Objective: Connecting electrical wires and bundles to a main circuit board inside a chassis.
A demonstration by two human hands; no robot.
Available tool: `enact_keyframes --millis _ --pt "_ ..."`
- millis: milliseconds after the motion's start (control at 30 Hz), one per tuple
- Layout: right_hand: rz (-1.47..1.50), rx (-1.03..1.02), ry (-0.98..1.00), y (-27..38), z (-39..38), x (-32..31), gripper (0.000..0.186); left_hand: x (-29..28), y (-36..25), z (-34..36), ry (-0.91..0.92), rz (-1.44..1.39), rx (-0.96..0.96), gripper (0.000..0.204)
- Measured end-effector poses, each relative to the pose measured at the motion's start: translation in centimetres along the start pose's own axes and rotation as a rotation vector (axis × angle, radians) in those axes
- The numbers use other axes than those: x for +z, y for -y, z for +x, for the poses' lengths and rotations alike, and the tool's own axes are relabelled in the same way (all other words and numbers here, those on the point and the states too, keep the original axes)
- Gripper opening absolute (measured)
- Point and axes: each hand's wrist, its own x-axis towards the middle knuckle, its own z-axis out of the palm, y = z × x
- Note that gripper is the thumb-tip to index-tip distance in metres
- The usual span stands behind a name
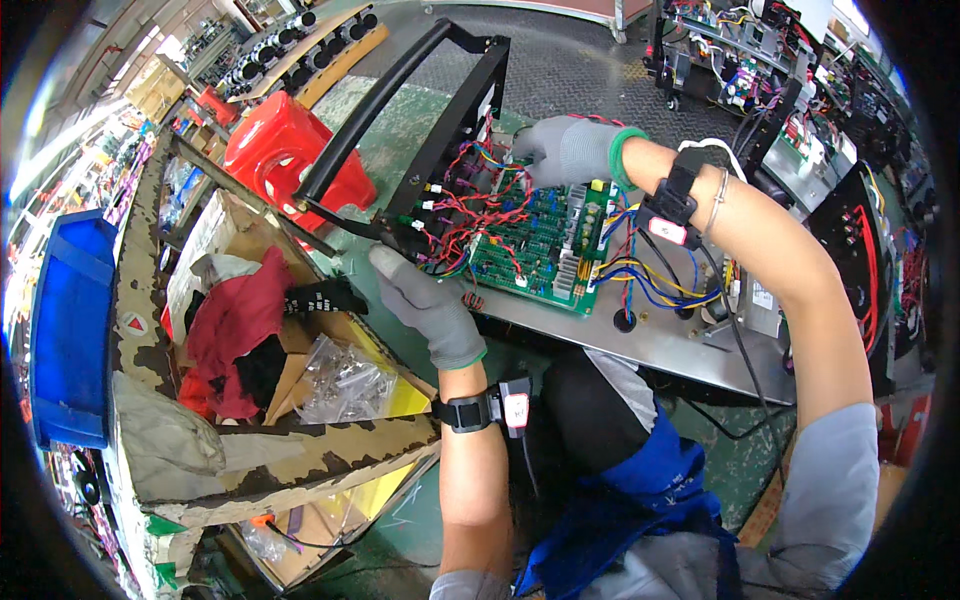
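Observation:
My left hand (430,308), in a grey glove with a green cuff, is at the near left corner of a metal chassis (660,352), beside the black front panel (432,170). Its visible fingers are stretched toward the panel's lower edge; the others are hidden. Across the chassis, my gloved right hand (575,152) reaches in behind a green circuit board (535,250). The fingers of that hand curl down among the wires, and what they hold is hidden. Red wires (470,212) bunch between board and panel. A curved black handle (375,110) juts from the panel.
At my left stands a worn bench frame (300,460) holding cloths (240,325) and a plastic bag of small parts (345,385). A red stool (290,150) is beyond the panel. Blue and yellow cables (660,285) cross the chassis. More opened machines (740,70) stand at far right.

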Motion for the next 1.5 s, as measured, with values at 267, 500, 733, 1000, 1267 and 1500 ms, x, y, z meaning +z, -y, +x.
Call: enact_keyframes --millis 267,500,733,1000,1267,1500 --pt "-0.176 -0.029 0.232 -0.4 4.7 3.2 0.026 -0.2 -0.3 -0.2 0.034 0.069 -0.067 0.053" --pt "-0.131 -0.182 0.082 -0.7 7.2 3.8 0.028 -1.5 0.3 0.1 0.094 0.269 0.127 0.049" --pt "0.277 -0.273 0.046 -5.8 9.0 7.9 0.023 -1.9 2.9 -0.7 -0.030 1.107 0.446 0.044" --pt "0.055 -0.380 0.051 -3.5 8.2 6.1 0.032 -3.2 3.1 -1.1 -0.063 1.000 0.603 0.042" --pt "-0.078 -0.289 -0.103 -3.2 7.2 5.3 0.028 -1.2 2.1 -0.8 -0.050 0.902 0.472 0.044" --pt "-0.073 -0.265 0.070 -3.3 9.2 5.8 0.021 -2.2 3.3 0.7 0.039 0.496 0.281 0.050"
